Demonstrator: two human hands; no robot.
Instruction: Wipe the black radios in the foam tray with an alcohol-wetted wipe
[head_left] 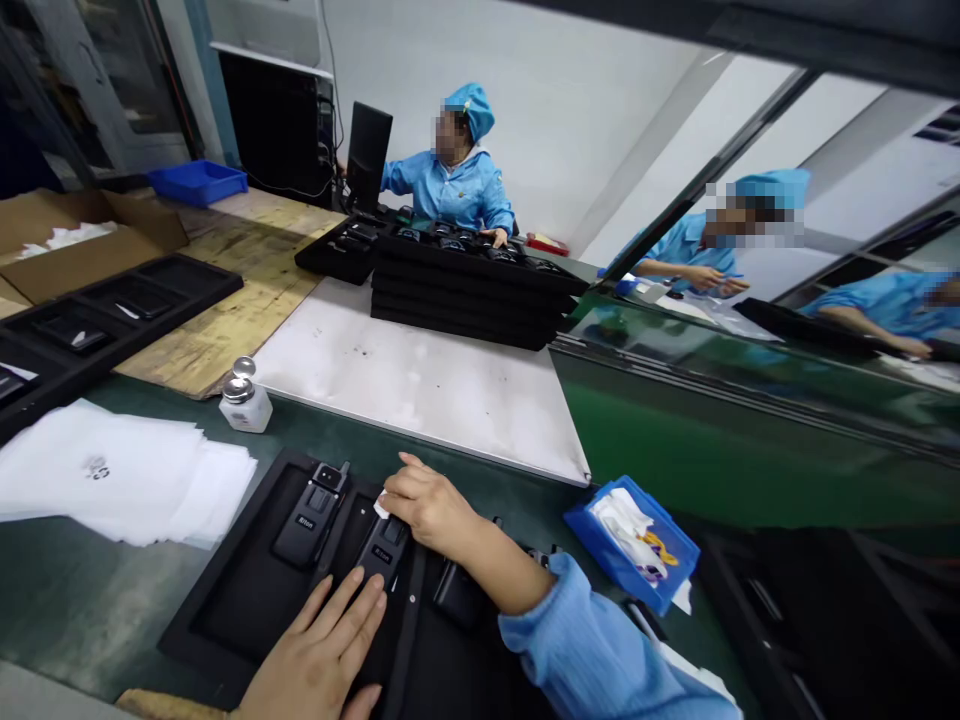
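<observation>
A black handheld radio [381, 553] marked with white lettering lies in a slot of the black foam tray [217, 615]. My left hand [319, 640] rests flat with outstretched fingers on its lower end. At its upper end my right hand [429, 503] pinches a small white cloth [382, 505] and presses it to the radio. To the left, a similar radio [309, 520] with a stubby antenna lies in its own slot. Another black device [459, 590] sits to the right, partly covered by my right forearm.
White printed bags [135, 470] lie left, near a metal-topped bottle [246, 400]. A blue bin [637, 540] with cloths stands right. Stacked black trays [465, 300] are on the white board [420, 385]. A co-worker [457, 190] sits behind; others work beyond the green partition [720, 430].
</observation>
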